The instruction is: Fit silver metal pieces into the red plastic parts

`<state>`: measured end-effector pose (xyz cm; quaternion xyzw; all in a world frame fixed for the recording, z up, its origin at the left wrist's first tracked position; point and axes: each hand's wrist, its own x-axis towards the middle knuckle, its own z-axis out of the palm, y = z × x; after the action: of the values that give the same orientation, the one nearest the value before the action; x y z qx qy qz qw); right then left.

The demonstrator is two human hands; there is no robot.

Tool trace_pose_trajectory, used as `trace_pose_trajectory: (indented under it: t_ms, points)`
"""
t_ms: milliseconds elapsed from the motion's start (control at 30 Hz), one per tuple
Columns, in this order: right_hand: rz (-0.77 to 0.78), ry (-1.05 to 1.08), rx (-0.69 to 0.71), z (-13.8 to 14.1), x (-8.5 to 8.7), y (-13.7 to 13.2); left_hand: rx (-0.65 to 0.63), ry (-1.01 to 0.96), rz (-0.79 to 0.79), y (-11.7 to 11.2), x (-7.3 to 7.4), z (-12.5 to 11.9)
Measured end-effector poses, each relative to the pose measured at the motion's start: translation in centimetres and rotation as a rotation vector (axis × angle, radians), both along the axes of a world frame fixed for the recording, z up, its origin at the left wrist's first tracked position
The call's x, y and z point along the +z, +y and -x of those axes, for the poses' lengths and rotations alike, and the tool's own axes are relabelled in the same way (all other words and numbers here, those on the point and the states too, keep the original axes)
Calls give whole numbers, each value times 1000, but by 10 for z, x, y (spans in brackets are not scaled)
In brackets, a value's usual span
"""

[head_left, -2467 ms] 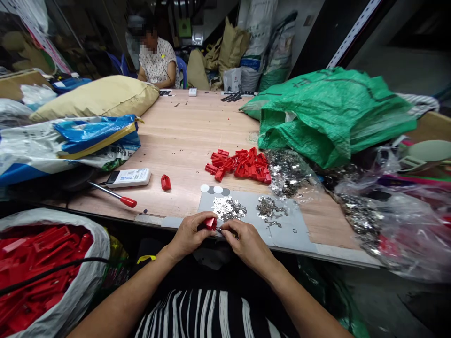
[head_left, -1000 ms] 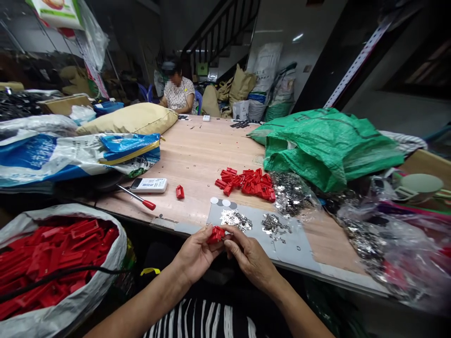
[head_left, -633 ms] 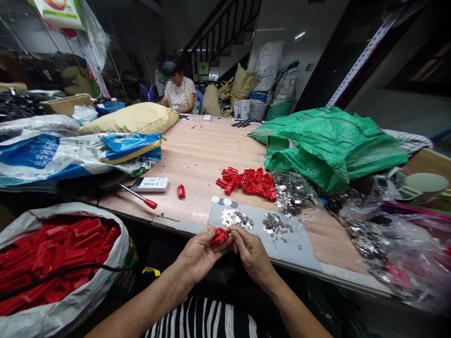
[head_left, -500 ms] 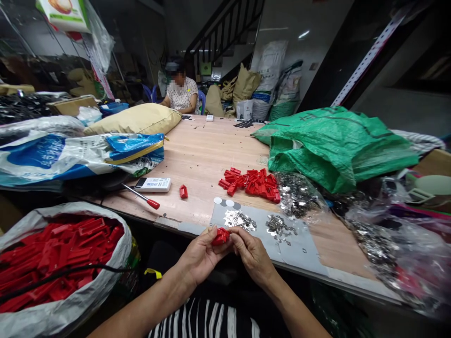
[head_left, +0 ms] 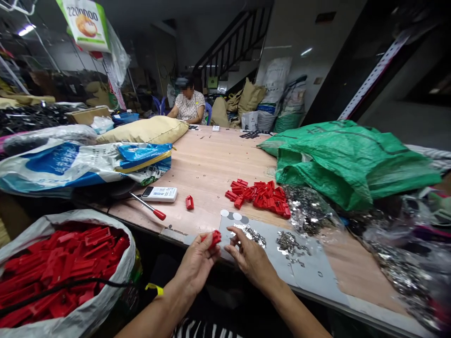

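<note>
Right hand (head_left: 248,256) and left hand (head_left: 199,263) have drawn apart since 0.5 s ago, when their fingers met beside the red part (head_left: 214,237). At the lower left of the frame, a white sack (head_left: 127,237) stands open, heaped with red pieces (head_left: 70,267); a black cord (head_left: 81,280) crosses it. At the lower middle, the left hand's grip is closed around the red part, held up before the near edge of the tabletop (head_left: 211,159). The right hand's grip is fairly wide, thumb and forefinger spread with a gap between them.

Just beyond, a grey mat (head_left: 319,270) carries 2 heaps of small metal pieces (head_left: 294,244). At the right edge, a clear bag (head_left: 410,277) holds more shiny metal bits. Left of centre lie a red-handled rod (head_left: 159,214), 1 lone red piece (head_left: 190,203) and a white device (head_left: 160,194).

Farther back, a red pile (head_left: 260,197) touches a clear bag of metal pieces (head_left: 310,211). Behind them, at the right, slumps a green sack (head_left: 352,159), contents hidden. At the upper middle, a co-worker (head_left: 190,107) sits at the far edge.
</note>
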<state>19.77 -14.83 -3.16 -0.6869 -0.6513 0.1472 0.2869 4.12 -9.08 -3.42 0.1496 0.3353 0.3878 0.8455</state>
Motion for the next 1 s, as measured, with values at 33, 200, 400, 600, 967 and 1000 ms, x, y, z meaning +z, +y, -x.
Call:
trace_pose_trajectory:
  t_ms: [33, 200, 400, 600, 967, 1000]
  points:
    - [-7, -10, -19, -6, 1, 6, 41, 30, -14, 7, 1, 3]
    - [8, -125, -132, -39, 4, 37, 214, 168, -204, 41, 3, 16]
    - [113, -167, -149, -53, 3, 70, 276, 274, -363, 56, -6, 23]
    - [95, -100, -128, -55, 2, 79, 266, 478, -576, 42, -17, 19]
    - [-1, 444, 137, 9, 35, -15, -40, 581, -1051, 9, -16, -3]
    - [15, 481, 139, 14, 36, -23, -77, 571, -1049, 7, -15, -4]
